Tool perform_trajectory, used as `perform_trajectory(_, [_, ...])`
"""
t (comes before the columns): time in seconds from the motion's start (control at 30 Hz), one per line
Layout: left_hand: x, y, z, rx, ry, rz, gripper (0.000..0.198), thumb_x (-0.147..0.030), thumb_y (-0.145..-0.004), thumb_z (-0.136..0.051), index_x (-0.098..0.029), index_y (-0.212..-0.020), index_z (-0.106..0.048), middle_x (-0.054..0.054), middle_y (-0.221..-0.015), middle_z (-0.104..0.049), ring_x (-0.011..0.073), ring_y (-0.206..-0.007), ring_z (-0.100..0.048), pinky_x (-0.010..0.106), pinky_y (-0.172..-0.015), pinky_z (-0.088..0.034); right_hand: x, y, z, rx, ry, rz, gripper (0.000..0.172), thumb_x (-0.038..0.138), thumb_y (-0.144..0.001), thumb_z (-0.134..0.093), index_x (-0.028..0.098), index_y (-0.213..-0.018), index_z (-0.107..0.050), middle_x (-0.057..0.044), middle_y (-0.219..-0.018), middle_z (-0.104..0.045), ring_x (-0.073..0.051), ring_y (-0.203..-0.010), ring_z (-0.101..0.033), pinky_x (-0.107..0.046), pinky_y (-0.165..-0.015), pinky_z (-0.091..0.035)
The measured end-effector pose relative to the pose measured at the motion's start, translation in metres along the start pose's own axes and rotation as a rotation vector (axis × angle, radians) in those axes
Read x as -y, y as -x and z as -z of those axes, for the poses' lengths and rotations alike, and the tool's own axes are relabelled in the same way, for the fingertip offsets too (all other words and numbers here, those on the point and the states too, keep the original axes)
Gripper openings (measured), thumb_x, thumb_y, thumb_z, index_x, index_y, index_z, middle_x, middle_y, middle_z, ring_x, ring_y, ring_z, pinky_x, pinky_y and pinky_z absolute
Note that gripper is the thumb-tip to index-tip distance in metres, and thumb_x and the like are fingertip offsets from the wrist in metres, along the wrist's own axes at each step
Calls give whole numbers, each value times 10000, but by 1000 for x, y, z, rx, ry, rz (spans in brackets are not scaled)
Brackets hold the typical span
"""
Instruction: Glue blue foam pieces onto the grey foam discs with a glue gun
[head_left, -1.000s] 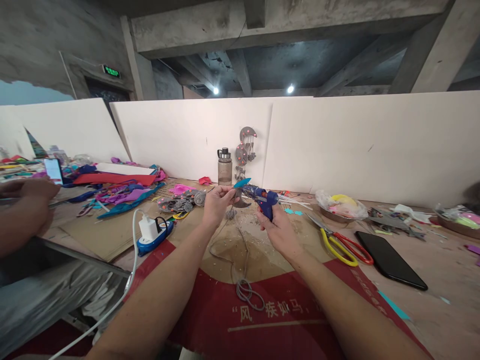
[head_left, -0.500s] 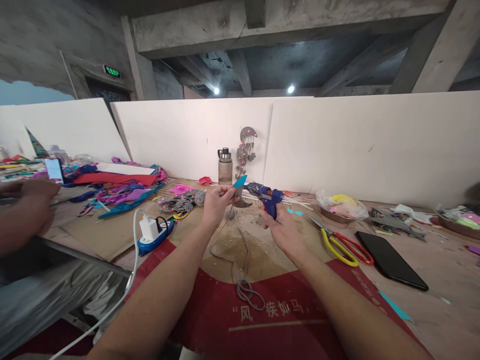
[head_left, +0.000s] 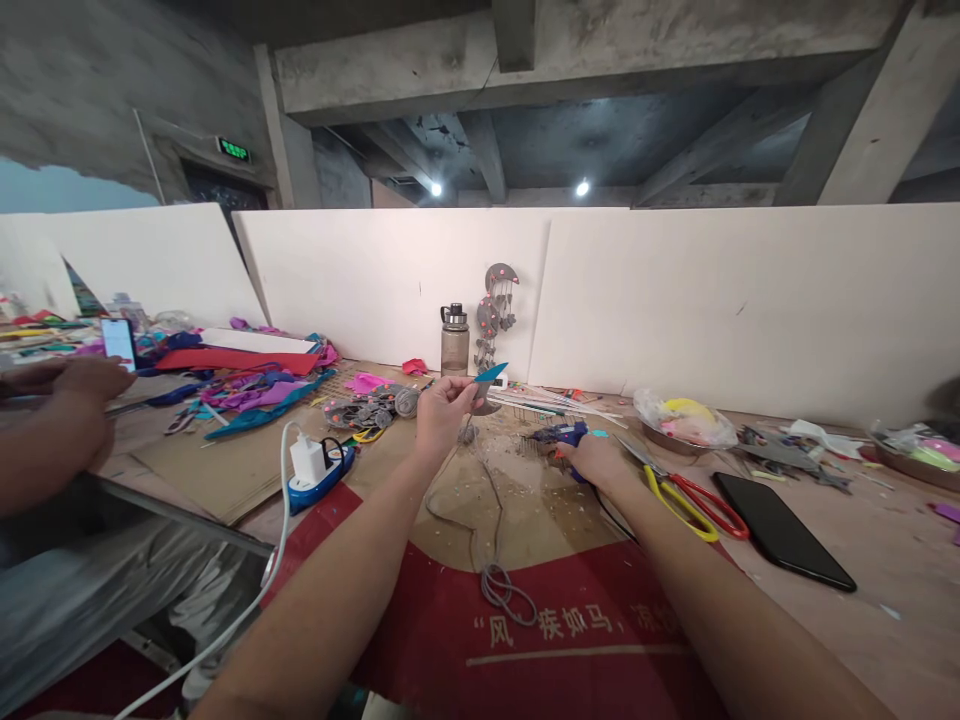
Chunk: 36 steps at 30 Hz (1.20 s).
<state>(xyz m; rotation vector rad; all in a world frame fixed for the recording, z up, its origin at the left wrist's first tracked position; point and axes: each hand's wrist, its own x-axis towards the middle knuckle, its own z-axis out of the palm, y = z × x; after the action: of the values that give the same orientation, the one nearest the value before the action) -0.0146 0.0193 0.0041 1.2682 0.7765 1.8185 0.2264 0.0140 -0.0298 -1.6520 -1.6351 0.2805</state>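
Observation:
My left hand (head_left: 442,412) is raised over the table and pinches a small blue foam piece (head_left: 491,373), with a grey piece just behind it. My right hand (head_left: 600,462) is low on the table, its fingers closed round the blue glue gun (head_left: 559,435), which lies nearly flat with its nozzle pointing left. The gun's grey cord (head_left: 495,575) loops across the cardboard towards me. Red and yellow scissors (head_left: 686,492) lie just right of my right hand.
A black phone (head_left: 784,528) lies at the right. A water bottle (head_left: 454,340) and a grey hanging ornament (head_left: 495,305) stand against the white foam boards. A blue power strip with charger (head_left: 315,468) sits at the left. Another person's hands (head_left: 56,400) hold a phone at far left.
My right hand has lowered the glue gun from beside the foam piece down onto the table. My left hand still holds the blue piece up, nearly in the same place.

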Motion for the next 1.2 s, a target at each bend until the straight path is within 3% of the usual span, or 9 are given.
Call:
perform_trajectory(0.1, [0,3,0,-8,-139,-84,200,-339,-692,-764,-174,-776,-690,24,-708,-678,156,-655,-643,314,-698,-551,13,7,4,-174,72,50,238,308,-718,-649,233,-653,-434,-148,-754,-589,-334,-943,-587,-445,-779,-415])
perform_trajectory(0.17, [2,5,1,-4,-208,-146,180,-327,-713,-749,-179,-805,-704,34,-719,-685,165,-679,-649,296,-695,-529,39,15,-1,-139,16,93,204,357,-773,-573,229,-684,-443,-83,-739,-580,-255,-828,-591,-390,-744,-423])
perform_trajectory(0.27, [5,6,3,-20,-237,-192,157,-312,-716,-747,-188,-805,-711,44,-755,-697,176,-729,-653,289,-732,-513,89,23,-23,-36,-466,153,231,405,-774,-559,220,-872,-461,-32,-863,-610,-185,-812,-591,-323,-744,-442])
perform_trajectory(0.33, [5,7,4,-37,-283,-208,145,-306,-721,-738,-194,-809,-710,41,-782,-702,180,-755,-655,287,-741,-510,115,26,-42,72,-771,50,332,381,-721,-609,232,-945,-414,-6,-879,-623,-163,-781,-603,-294,-708,-447])
perform_trajectory(0.47, [-1,8,2,-40,-405,-232,118,-284,-768,-678,-199,-849,-694,20,-801,-706,161,-732,-649,285,-724,-522,131,30,-66,144,-1104,-58,349,386,-747,-605,260,-963,-363,61,-761,-569,-120,-597,-551,-267,-610,-440])
perform_trajectory(0.6, [-5,8,-2,-6,-179,-65,91,-255,-768,-677,-179,-818,-668,21,-785,-702,153,-699,-653,305,-711,-559,121,36,-59,-4,-955,123,251,408,-797,-574,253,-973,-484,66,-683,-524,-119,-565,-471,-250,-559,-391])
perform_trajectory(0.8, [-2,7,-6,34,141,128,237,-261,-672,-793,-142,-805,-637,29,-780,-693,143,-724,-662,386,-808,-580,114,36,-48,-145,-713,278,195,327,-833,-513,202,-885,-653,-3,-777,-618,-153,-698,-516,-296,-701,-416])
perform_trajectory(0.93, [-5,9,-6,82,212,193,307,-276,-612,-844,-119,-790,-649,29,-766,-679,132,-712,-661,382,-827,-579,107,30,-51,-198,-672,351,202,298,-833,-520,205,-892,-690,-45,-936,-692,-185,-831,-583,-326,-789,-444])
perform_trajectory(1.2, [-11,11,-6,96,212,212,358,-367,-552,-865,-125,-727,-669,7,-729,-642,111,-688,-627,351,-774,-592,103,27,-50,-237,-585,418,213,268,-859,-508,215,-907,-709,-57,-967,-706,-201,-909,-608,-343,-840,-442])
